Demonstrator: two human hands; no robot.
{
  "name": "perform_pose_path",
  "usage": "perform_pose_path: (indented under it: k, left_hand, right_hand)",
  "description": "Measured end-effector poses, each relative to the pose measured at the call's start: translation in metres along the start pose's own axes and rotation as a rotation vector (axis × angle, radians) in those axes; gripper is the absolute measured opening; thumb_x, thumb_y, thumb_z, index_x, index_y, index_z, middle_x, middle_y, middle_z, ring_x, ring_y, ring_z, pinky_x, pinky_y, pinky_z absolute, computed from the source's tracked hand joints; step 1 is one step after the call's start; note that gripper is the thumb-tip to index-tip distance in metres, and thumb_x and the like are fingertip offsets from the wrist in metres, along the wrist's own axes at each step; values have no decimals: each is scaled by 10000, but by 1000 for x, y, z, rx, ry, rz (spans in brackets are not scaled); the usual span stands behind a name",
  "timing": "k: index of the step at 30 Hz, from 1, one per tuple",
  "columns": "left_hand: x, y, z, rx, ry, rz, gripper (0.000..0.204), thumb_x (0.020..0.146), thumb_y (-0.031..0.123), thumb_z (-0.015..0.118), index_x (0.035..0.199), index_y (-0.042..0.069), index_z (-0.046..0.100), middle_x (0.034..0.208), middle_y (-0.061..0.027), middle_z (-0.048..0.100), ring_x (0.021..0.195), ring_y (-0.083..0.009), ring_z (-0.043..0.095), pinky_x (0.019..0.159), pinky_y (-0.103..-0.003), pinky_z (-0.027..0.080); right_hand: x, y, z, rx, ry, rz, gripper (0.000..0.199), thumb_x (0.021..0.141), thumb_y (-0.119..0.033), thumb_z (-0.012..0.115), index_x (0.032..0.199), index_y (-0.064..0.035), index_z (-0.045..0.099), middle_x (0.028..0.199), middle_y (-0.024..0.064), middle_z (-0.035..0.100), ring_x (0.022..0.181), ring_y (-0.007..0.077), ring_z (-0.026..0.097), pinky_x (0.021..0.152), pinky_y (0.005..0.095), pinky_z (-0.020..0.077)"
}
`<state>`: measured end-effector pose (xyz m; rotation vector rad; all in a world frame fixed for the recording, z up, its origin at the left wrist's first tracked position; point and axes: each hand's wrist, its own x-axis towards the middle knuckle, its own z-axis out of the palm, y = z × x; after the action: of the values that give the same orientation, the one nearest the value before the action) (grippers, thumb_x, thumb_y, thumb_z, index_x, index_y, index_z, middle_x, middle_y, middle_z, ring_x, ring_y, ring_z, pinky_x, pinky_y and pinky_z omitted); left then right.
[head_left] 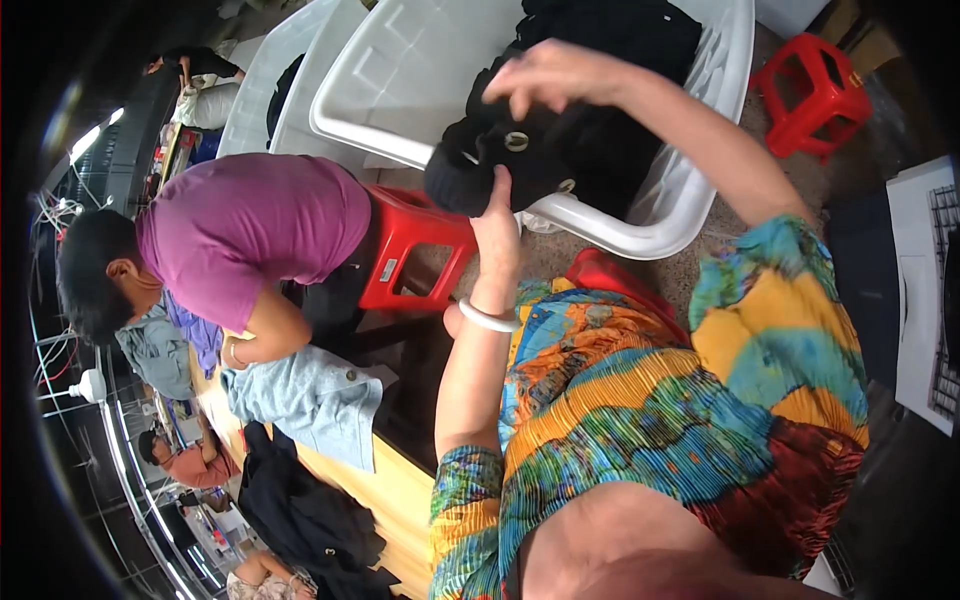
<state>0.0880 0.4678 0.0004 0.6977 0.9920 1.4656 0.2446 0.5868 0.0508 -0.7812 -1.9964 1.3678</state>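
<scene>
A bundled black garment (560, 150) with pale ring-shaped pieces on it lies over the near edge of a white plastic bin (650, 240). My left hand (497, 225), with a white bangle on its wrist, grips the garment's near edge. Its thumb presses on top, and the fingers are hidden beneath the cloth. Above the far side of the garment, my right hand (560, 78) has its fingers apart and slightly bent, a little blurred, with nothing visible in them. More black cloth (640, 30) fills the bin behind it.
At left a person in a purple shirt (260, 215) sits on a red stool (410, 255), bent over a wooden table (410, 520) with a light grey garment (300, 400) and dark clothes (300, 510). Another red stool (815, 95) stands right of the bin.
</scene>
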Motion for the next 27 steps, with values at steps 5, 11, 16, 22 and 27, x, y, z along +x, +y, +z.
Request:
perform_pose_path:
  k: [5, 11, 16, 22, 27]
  left_hand:
    - [-7, 17, 0, -35, 27, 27, 297, 839, 154, 522, 1086, -9, 492, 1033, -97, 557, 928, -184, 551, 835, -282, 432]
    - [-41, 79, 9, -90, 70, 50, 260, 852, 193, 499, 986, -20, 565, 997, -115, 590, 871, -189, 587, 786, -268, 454]
    - [-79, 116, 9, -129, 69, 179, 297, 858, 208, 485, 1062, -5, 525, 1035, -102, 576, 960, -213, 552, 872, -328, 409]
    - [-124, 140, -12, -164, 6, 335, 344, 869, 226, 458, 1116, -9, 503, 1109, -115, 544, 1048, -219, 505, 937, -360, 349]
    - [-149, 143, -43, -176, 210, 498, 388, 873, 250, 446, 1154, -17, 468, 1151, -131, 514, 1071, -240, 488, 954, -388, 323]
  right_hand:
    - [-42, 148, -56, -844, 141, 317, 393, 541, -46, 572, 933, -75, 574, 899, 131, 588, 891, 302, 547, 724, 372, 447]
    - [-41, 170, -15, -626, 251, 468, 750, 579, -143, 686, 1257, -180, 368, 1166, 91, 486, 1074, 266, 464, 906, 337, 379]
    - [-35, 167, 6, -664, 421, 226, 597, 649, -147, 647, 1201, -165, 421, 1126, 109, 506, 1054, 277, 476, 873, 352, 394]
    - [-22, 130, -1, -426, 653, -10, 286, 708, -39, 549, 994, -53, 546, 899, 143, 592, 860, 295, 569, 713, 312, 448]
    - [-36, 68, -4, -322, 658, -138, 248, 744, -10, 498, 988, 0, 541, 855, 110, 606, 806, 137, 573, 722, 245, 427]
